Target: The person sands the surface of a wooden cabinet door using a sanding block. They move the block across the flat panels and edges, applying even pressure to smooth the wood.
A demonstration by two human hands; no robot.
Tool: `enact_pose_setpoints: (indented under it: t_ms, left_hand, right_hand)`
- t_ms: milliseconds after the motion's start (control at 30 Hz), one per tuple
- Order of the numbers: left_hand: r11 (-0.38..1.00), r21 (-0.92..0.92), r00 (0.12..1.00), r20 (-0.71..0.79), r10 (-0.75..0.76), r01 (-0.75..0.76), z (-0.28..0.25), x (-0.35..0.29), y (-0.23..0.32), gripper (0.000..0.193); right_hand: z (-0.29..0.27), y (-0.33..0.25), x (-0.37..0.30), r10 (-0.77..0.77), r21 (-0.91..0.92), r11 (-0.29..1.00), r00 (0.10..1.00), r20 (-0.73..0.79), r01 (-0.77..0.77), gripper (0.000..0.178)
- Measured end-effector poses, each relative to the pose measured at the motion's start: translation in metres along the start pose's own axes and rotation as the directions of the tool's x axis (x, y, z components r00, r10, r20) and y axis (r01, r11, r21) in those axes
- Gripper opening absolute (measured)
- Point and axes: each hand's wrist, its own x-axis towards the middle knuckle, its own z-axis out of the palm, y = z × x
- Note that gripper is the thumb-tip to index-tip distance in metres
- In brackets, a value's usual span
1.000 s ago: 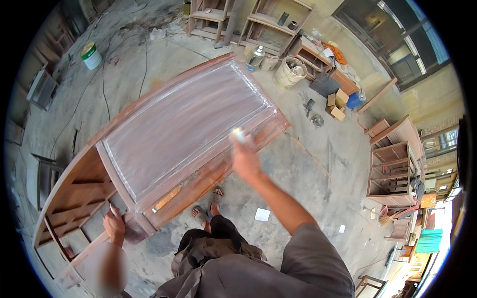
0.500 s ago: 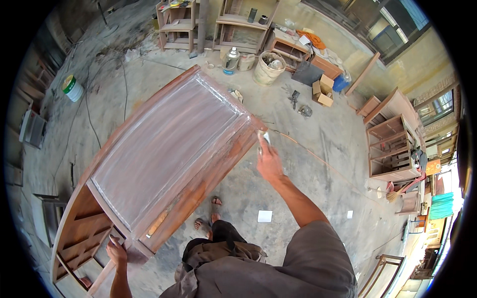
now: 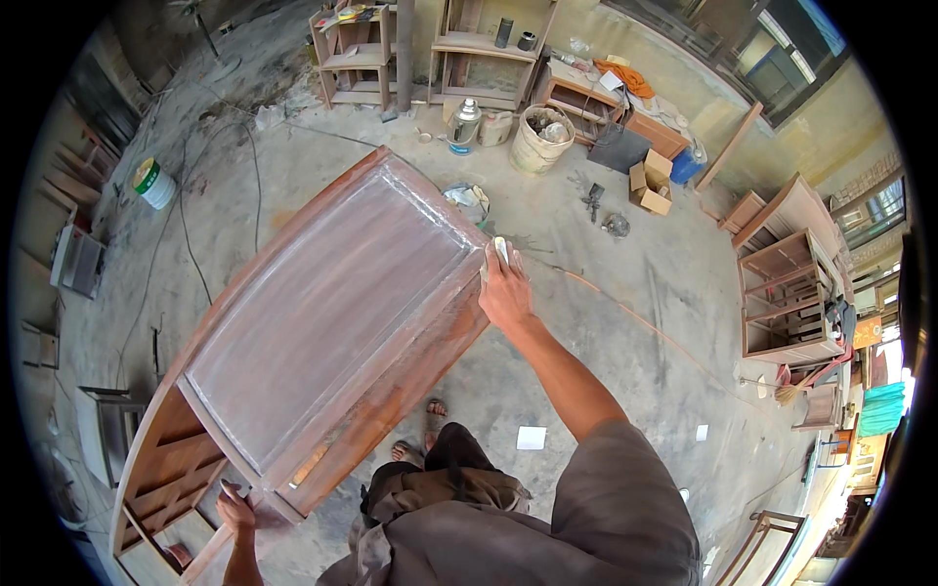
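Note:
A large wooden cabinet (image 3: 322, 322) lies on its side, with a panel dusted whitish and pale lines along its grooves. My left hand (image 3: 235, 512) is closed over a wooden rail beside the cabinet's open compartment (image 3: 171, 444). At the panel's far right corner, my right hand (image 3: 506, 291) is closed on a small pale pad (image 3: 501, 250); its exact kind is hard to make out under the fingers. That hand rests against the corner of the frame. A lighter orange-brown strip (image 3: 311, 467) shows along the near side.
Beyond the far edge stand a metal can (image 3: 464, 127) and a white bucket (image 3: 540, 140). A bowl with rags (image 3: 467, 203) is close to the far corner. A cardboard box (image 3: 651, 183), cables (image 3: 184, 230) and paper sheets (image 3: 532, 439) lie on the floor. Unfinished cabinets (image 3: 789, 293) stand at right.
My right hand has shifted slightly left and inward, onto the cabinet's corner, with the pale pad. The left hand stays on the rail. The view has moved slightly, uncovering more of the bowl.

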Motion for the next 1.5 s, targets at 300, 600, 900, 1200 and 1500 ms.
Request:
enact_pose_setpoints:
  t_ms: [300,600,900,1200,1500]
  left_hand:
    - [1.000,-0.009,1.000,-0.008,-0.012,0.012,0.006,0.003,-0.018,0.068]
    - [0.990,-0.013,0.990,0.033,-0.136,0.137,0.010,0.003,-0.040,0.067]
    - [0.940,-0.064,0.937,0.133,-0.324,0.335,0.002,0.001,-0.010,0.067]
    - [0.998,0.037,0.998,0.022,-0.057,0.056,0.008,0.005,-0.044,0.068]
    - [0.995,0.002,0.995,0.031,-0.099,0.099,0.016,0.010,-0.050,0.070]
  right_hand:
    - [-0.003,-0.003,0.003,0.015,0.026,1.000,1.000,-0.018,-0.014,0.058]
    - [-0.036,0.046,-0.070,-0.046,0.068,0.997,0.999,0.004,0.045,0.065]
    - [-0.039,0.062,-0.074,-0.110,0.088,0.991,0.992,0.056,0.105,0.075]
    - [-0.076,0.055,-0.067,-0.213,0.290,0.941,0.971,0.110,0.174,0.086]
    - [-0.078,0.049,-0.050,-0.210,0.337,0.929,0.967,0.144,0.152,0.073]
